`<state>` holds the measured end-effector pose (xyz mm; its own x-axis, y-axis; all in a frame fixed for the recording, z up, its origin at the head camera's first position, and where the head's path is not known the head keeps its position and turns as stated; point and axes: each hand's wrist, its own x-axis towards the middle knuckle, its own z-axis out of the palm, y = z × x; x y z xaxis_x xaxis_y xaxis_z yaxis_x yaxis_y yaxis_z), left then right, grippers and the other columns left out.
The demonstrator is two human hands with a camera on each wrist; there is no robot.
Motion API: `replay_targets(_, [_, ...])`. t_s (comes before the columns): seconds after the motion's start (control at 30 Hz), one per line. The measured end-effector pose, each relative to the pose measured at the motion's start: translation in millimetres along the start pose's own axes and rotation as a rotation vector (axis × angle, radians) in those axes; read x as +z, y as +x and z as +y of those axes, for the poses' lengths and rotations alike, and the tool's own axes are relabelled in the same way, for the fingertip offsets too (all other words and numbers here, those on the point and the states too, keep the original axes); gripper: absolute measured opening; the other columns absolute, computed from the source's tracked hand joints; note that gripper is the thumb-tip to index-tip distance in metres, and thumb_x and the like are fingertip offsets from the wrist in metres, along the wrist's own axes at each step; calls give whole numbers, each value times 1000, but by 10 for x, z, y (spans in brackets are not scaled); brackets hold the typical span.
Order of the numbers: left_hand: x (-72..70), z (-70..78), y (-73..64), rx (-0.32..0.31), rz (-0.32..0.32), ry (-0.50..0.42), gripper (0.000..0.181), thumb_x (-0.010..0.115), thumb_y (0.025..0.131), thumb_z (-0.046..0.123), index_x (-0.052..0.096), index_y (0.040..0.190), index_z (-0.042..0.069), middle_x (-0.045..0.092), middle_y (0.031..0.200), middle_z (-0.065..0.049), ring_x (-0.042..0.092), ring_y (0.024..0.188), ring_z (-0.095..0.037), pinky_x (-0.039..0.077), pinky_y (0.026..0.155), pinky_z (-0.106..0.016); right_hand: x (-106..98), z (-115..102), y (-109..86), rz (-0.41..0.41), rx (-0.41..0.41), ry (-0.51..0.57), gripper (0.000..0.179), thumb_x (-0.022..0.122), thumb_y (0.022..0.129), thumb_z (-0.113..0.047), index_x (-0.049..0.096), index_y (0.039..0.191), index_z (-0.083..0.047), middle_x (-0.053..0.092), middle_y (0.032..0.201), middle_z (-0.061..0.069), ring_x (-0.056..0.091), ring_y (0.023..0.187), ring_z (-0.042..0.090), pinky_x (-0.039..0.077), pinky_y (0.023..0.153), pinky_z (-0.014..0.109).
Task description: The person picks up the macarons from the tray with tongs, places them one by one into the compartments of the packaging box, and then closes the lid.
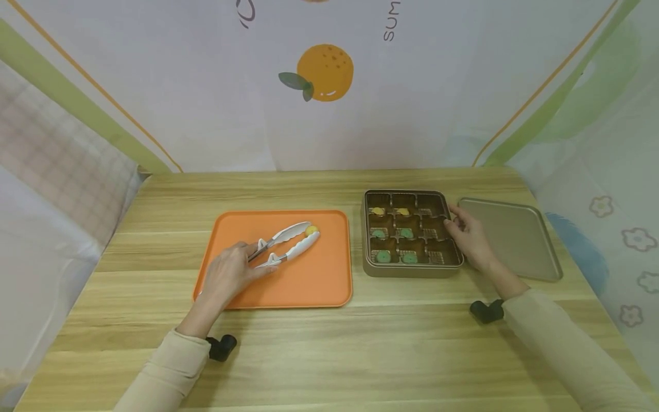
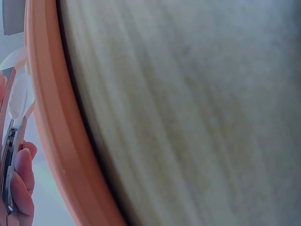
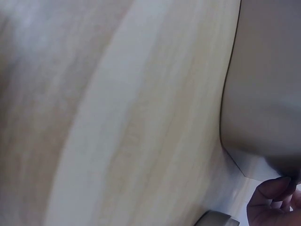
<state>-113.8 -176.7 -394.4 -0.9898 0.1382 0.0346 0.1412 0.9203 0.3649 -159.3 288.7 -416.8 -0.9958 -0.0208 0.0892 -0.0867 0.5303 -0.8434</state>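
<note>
In the head view my left hand (image 1: 231, 273) holds a pair of tongs (image 1: 290, 240) with white scalloped tips over the orange tray (image 1: 321, 286). A small yellow ball-like piece (image 1: 311, 230) lies between the tips. My right hand (image 1: 471, 237) grips the right wall of a bronze square tin (image 1: 412, 270), its fingertips at the rim. Inside, a divider with nine compartments bears two yellow pieces (image 1: 403, 212) in the back row and green pieces (image 1: 383, 256) in the middle and front rows, all in the left and middle columns. The left wrist view catches fingers round the tongs' handle.
A flat bronze lid (image 1: 520, 240) lies right of the tin, close behind my right hand. The wooden table (image 1: 360, 355) carries everything and ends at a printed white curtain (image 1: 216, 114) at the back.
</note>
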Motion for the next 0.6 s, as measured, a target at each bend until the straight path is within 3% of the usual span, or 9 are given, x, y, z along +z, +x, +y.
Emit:
replay_targets(0.27, [-9,9,-2,6,5,-5,39,79,72,42,60,78,8,43,67,-1,37,56,-16,27,48,-27,-8,-322,-111,-18,3,16,46,44,96,-2,31,136,18,41,84,10,37,61,4,34,50,16])
replay_targets(0.47, [-38,46,31,18,22,-20,45,79,72,43,49,65,11,39,64,-2,32,54,-15,25,47,-27,-17,-350,-127,-26,1,1,47,43,97,-3,30,136,19,41,84,10,36,60,4,33,50,16])
replay_targets(0.6, [-75,125,96,17,23,-38,47,77,72,46,47,65,12,38,64,-2,31,54,-16,24,47,-27,-13,-297,-98,-22,11,5,46,44,96,-2,31,136,17,41,85,10,36,60,4,33,49,16])
